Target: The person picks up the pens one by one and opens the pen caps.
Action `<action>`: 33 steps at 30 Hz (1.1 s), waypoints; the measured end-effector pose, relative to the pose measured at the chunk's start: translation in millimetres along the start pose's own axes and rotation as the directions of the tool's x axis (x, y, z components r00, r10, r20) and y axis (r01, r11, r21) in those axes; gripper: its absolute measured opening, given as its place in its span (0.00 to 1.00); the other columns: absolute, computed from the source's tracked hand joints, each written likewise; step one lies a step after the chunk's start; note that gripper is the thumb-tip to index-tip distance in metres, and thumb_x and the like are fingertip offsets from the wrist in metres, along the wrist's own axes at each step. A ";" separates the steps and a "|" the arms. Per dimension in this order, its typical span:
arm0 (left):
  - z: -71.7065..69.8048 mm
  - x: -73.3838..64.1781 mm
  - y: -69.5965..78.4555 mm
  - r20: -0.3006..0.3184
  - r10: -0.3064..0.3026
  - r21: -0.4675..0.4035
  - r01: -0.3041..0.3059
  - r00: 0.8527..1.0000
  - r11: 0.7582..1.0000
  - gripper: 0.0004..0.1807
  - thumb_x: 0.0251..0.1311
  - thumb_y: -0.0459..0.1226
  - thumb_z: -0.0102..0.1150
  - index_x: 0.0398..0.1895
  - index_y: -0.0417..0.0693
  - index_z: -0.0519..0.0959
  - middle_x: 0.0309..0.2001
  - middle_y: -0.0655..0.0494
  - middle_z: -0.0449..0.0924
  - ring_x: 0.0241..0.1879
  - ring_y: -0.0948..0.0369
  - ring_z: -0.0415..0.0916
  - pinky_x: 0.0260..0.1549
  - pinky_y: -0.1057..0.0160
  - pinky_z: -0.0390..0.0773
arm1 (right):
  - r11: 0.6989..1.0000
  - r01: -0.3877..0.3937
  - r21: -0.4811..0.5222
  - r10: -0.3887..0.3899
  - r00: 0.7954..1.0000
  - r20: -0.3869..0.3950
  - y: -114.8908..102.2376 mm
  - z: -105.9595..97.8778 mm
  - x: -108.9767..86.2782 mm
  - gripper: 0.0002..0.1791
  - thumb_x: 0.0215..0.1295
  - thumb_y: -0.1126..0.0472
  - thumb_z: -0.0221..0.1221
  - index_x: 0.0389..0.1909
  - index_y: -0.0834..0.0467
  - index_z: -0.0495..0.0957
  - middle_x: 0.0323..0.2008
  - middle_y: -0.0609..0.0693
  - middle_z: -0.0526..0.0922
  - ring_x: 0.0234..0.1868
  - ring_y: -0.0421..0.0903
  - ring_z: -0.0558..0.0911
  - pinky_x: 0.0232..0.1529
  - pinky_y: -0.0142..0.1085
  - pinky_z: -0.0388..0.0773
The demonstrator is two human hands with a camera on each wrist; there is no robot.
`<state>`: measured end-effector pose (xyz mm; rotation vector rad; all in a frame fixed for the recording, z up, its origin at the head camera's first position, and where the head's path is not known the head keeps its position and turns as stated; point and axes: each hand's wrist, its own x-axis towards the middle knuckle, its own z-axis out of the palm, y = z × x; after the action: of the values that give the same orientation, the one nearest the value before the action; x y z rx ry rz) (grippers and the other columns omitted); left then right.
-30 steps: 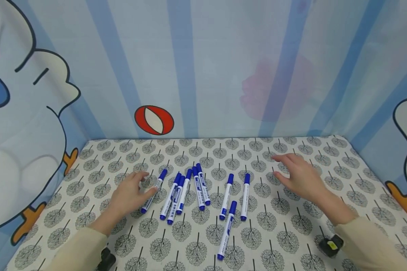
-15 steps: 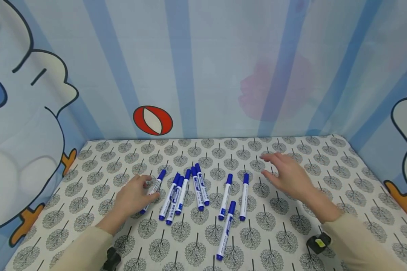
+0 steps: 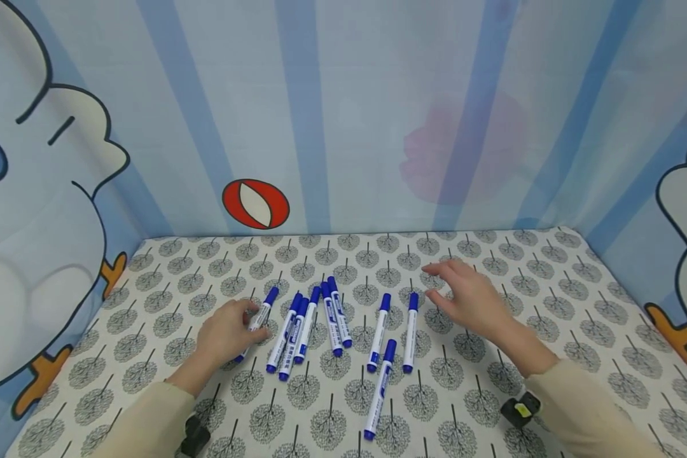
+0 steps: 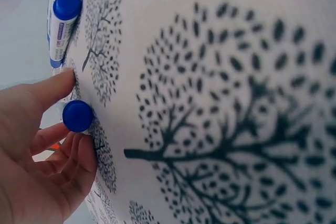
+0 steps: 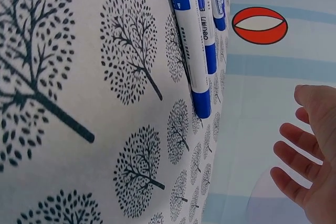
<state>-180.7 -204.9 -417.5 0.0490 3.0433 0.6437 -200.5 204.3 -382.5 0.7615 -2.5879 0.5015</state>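
Observation:
Several blue-capped white markers lie on the patterned cloth. My left hand is at the leftmost marker, thumb on one side and fingers on the other. In the left wrist view that marker's blue end lies between them, with a gap to the thumb; whether the fingers touch it is unclear. My right hand hovers right of the rightmost marker, holding nothing, its fingers relaxed and apart. Nearer the front lies another marker. Left of centre are more markers, including a close pair.
The tree-print cloth covers the table. Behind it hangs a blue striped curtain with cartoon figures and a red oval. Each wrist carries a small black device, such as the one under the right sleeve.
My left hand has moved slightly right and lower, over the leftmost marker. My right hand has shifted left toward the rightmost marker. The markers lie as before.

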 end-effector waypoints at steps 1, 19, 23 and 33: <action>0.4 0.3 0.0 -0.001 -0.003 -0.005 0.003 1.000 1.000 0.30 0.44 0.48 0.69 0.51 0.44 0.75 0.32 0.54 0.75 0.25 0.60 0.68 0.19 0.63 0.66 | 1.000 0.001 0.000 -0.001 1.000 0.000 -0.3 1.1 0.1 0.22 0.54 0.57 0.63 0.50 0.57 0.74 0.46 0.53 0.79 0.44 0.50 0.78 0.42 0.44 0.77; -0.4 3.3 2.2 -0.015 -0.028 -0.033 0.028 0.999 0.999 0.23 0.50 0.41 0.64 0.50 0.44 0.77 0.32 0.53 0.78 0.23 0.61 0.70 0.18 0.64 0.67 | 1.000 0.023 0.022 -0.022 0.999 -0.028 -9.3 7.0 -0.7 0.22 0.55 0.56 0.63 0.51 0.56 0.75 0.43 0.51 0.79 0.41 0.48 0.78 0.38 0.42 0.78; 0.0 5.2 3.4 -0.028 -0.024 -0.024 0.024 0.999 0.999 0.22 0.50 0.40 0.62 0.51 0.45 0.77 0.31 0.54 0.77 0.22 0.61 0.69 0.17 0.65 0.66 | 0.999 0.007 0.033 -0.006 1.000 -0.012 -11.4 8.0 -1.2 0.22 0.56 0.55 0.62 0.52 0.55 0.74 0.44 0.51 0.79 0.42 0.48 0.78 0.39 0.42 0.78; -8.4 7.1 15.9 -0.064 0.005 0.014 -0.004 0.998 1.000 0.16 0.51 0.40 0.62 0.44 0.48 0.79 0.31 0.54 0.77 0.20 0.61 0.67 0.14 0.65 0.66 | 0.999 0.008 0.051 -0.008 1.000 -0.002 -15.0 11.5 0.1 0.21 0.57 0.54 0.62 0.51 0.55 0.75 0.46 0.51 0.79 0.46 0.48 0.78 0.43 0.43 0.77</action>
<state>-187.7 -193.5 -403.6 0.0369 3.1098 0.6365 -195.0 187.4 -389.0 0.7877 -2.5777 0.5672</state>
